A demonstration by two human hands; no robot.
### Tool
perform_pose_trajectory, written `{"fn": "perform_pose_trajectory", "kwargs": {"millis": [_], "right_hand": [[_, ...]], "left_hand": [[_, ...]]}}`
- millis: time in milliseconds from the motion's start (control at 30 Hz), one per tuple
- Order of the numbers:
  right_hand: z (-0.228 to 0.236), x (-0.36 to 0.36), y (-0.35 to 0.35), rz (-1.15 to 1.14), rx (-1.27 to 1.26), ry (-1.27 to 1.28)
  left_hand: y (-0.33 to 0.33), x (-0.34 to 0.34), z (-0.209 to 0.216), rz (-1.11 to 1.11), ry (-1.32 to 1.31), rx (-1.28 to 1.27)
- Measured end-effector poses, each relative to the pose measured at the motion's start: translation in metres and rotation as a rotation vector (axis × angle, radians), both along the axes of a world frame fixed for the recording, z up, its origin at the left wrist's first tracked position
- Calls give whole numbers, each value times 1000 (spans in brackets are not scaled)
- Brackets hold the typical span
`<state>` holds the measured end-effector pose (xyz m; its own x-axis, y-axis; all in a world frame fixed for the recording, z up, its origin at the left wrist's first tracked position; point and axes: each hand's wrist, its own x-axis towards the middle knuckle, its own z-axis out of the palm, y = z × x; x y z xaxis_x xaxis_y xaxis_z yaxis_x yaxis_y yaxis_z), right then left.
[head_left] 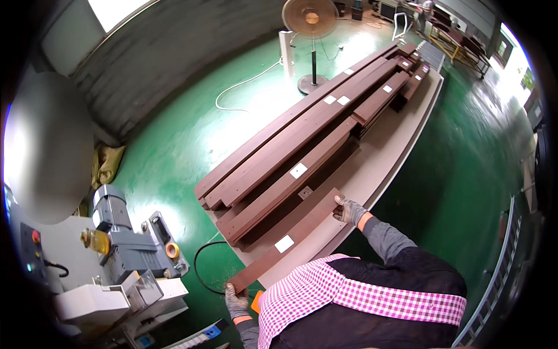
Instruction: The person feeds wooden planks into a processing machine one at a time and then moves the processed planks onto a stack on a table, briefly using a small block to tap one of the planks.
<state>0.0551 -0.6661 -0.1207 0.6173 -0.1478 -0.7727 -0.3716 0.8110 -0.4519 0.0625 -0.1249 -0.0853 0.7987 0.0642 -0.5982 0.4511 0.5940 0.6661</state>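
I hold a short dark brown board (311, 221) with a white label by its two ends, just above the near end of a long beige table (401, 145). My left hand (235, 301), in a grey glove, grips the board's near end beyond the table's corner. My right hand (349, 210), also gloved, grips the far end. Beside the board lies a stack of long brown planks (302, 131) with white labels, running away along the table.
A grey motor and white machine (122, 244) stand at the lower left. A black cable loop (200, 267) lies on the green floor beside the table. A pedestal fan (311, 35) and a white cable stand farther off. A person works at the far end.
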Motion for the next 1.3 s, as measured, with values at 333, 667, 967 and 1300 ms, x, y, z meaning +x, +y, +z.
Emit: {"fn": "perform_pose_trajectory", "kwargs": {"millis": [333,667,967,1300], "right_hand": [[-16,10,-10,220,-218,284],[-41,8,41,551,-1203,261],[-44,-37,99,686,-1213,53],[-13,-133,116,458,-1048,239]], "left_hand": [[-73,37,-30,-266,154,258],[-84,55,-54,-743,-266,1389],[-135,137,-26,-1237,-466,1808],[-159,154,-86,-1062,-832,2124]]}}
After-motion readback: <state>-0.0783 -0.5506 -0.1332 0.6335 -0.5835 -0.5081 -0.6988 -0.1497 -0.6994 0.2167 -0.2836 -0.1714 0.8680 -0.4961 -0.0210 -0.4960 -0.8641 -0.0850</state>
